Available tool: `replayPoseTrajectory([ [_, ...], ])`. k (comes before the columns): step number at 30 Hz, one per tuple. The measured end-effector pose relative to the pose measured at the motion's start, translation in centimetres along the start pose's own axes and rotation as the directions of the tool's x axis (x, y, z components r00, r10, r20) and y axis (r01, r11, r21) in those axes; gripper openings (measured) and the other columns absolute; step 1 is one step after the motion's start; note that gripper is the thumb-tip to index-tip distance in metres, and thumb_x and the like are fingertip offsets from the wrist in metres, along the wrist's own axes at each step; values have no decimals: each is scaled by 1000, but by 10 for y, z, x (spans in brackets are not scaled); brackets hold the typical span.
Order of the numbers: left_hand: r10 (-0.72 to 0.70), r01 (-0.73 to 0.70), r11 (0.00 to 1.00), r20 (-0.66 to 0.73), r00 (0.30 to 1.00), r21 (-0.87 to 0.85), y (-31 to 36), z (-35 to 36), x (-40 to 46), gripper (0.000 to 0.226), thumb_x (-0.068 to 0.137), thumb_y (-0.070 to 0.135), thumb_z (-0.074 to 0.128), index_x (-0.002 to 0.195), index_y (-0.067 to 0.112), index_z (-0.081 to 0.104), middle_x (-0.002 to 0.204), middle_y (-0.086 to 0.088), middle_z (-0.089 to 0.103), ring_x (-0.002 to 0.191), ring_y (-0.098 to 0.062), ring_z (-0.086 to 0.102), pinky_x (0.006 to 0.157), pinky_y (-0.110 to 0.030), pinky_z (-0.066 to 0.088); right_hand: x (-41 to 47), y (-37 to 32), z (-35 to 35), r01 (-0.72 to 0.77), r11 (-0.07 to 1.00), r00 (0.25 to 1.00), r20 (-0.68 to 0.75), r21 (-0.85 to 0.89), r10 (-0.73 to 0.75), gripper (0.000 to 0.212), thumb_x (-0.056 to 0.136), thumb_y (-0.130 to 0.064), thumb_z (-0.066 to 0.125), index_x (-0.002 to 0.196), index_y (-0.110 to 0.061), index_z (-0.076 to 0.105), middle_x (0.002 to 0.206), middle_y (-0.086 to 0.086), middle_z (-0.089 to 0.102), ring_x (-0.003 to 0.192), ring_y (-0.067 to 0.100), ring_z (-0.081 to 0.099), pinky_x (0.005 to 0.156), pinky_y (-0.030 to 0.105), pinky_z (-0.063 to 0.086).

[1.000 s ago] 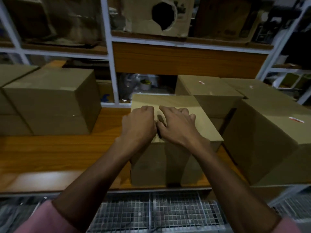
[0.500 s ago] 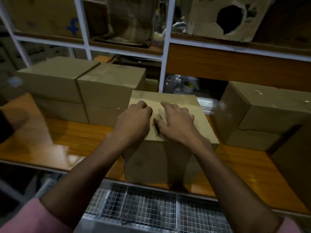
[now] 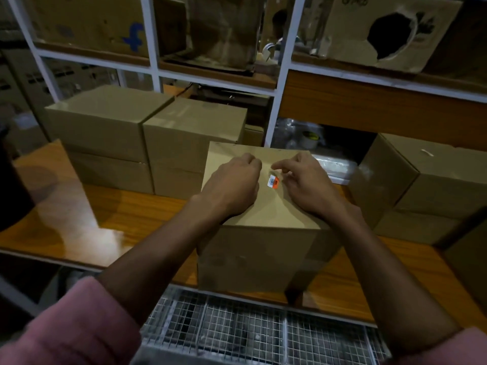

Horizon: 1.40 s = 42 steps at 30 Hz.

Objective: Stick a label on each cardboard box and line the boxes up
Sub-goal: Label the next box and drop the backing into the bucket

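Cardboard box (image 3: 266, 248) at desk (image 3: 126, 214) front edge, white-and-orange label (image 3: 273, 181) stuck on top. Left hand (image 3: 232, 185) resting curled on lid, gripping nothing; right hand (image 3: 305, 185) beside label, fingers (image 3: 282, 164) loosely bent, empty. More boxes (image 3: 147, 138) behind left.

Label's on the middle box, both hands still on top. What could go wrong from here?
1. The label sits skewed and no finger presses it now, so it may lift at an edge.
2. The box overhangs the table front edge; a push from the left hand or right hand might tip it onto the mesh below.
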State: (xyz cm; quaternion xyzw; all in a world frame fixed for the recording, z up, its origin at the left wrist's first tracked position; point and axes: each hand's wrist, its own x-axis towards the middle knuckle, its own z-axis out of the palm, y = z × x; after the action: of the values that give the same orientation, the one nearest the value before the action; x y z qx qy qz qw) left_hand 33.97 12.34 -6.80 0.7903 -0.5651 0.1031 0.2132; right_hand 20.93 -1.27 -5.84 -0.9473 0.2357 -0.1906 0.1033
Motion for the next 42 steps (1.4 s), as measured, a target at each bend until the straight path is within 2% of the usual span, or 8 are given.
replayPoseTrajectory([
  [4,16,-16,1000,14,1000,6,-7,6,1,26,100,22,47,120,12,60,121,-8,60,105,-25,56,86,-38,50,3,1,3,58,998,998,30,-18,-57,41,98,-9,49,127,-32,66,103,1,47,101,23,45,87,39,42],
  [12,9,-9,1000,-9,1000,21,-5,6,0,26,100,20,46,120,12,60,121,-9,61,106,-26,56,85,-39,48,13,8,1,118,992,993,12,51,-119,21,94,-13,59,106,-26,70,103,0,56,99,17,51,84,34,43],
  [17,5,-5,1000,-8,1000,15,-4,5,-1,25,101,21,46,120,14,60,120,-7,60,105,-24,55,87,-39,50,19,11,-6,176,983,982,64,46,-178,14,96,-21,65,108,-26,69,107,-3,60,94,12,55,83,32,49],
  [21,-3,3,1000,-4,1000,14,-5,5,-1,25,100,21,46,119,14,60,120,-7,60,105,-24,55,86,-39,50,22,11,-9,192,980,975,104,44,-196,23,97,-24,66,119,-27,70,107,-4,58,90,10,57,80,28,46],
  [26,-17,17,999,5,1000,40,-4,5,-1,23,100,22,45,116,13,60,118,-8,60,104,-27,55,85,-43,50,24,10,-10,199,979,976,81,35,-201,10,94,-23,70,102,-25,75,100,-3,59,88,12,56,69,14,36],
  [33,-21,21,999,6,1000,31,-4,6,0,26,101,25,46,119,15,60,119,-7,61,105,-26,56,86,-44,52,19,9,-3,151,986,988,27,75,-153,5,97,-17,64,96,-21,65,101,-5,60,95,14,55,82,29,45],
  [39,-6,6,1000,-3,1000,28,-7,5,0,26,101,25,47,120,15,61,121,-7,61,107,-25,56,86,-42,51,11,10,0,182,981,983,-54,70,-178,10,97,-12,63,96,-21,59,100,-5,56,90,13,51,73,22,39],
  [42,7,-7,1000,-6,1000,26,-8,4,0,26,101,25,46,120,14,61,121,-7,62,107,-26,56,85,-43,52,7,8,1,173,984,980,-109,41,-167,17,94,-5,65,98,-20,58,101,-5,52,91,16,52,74,28,44],
])
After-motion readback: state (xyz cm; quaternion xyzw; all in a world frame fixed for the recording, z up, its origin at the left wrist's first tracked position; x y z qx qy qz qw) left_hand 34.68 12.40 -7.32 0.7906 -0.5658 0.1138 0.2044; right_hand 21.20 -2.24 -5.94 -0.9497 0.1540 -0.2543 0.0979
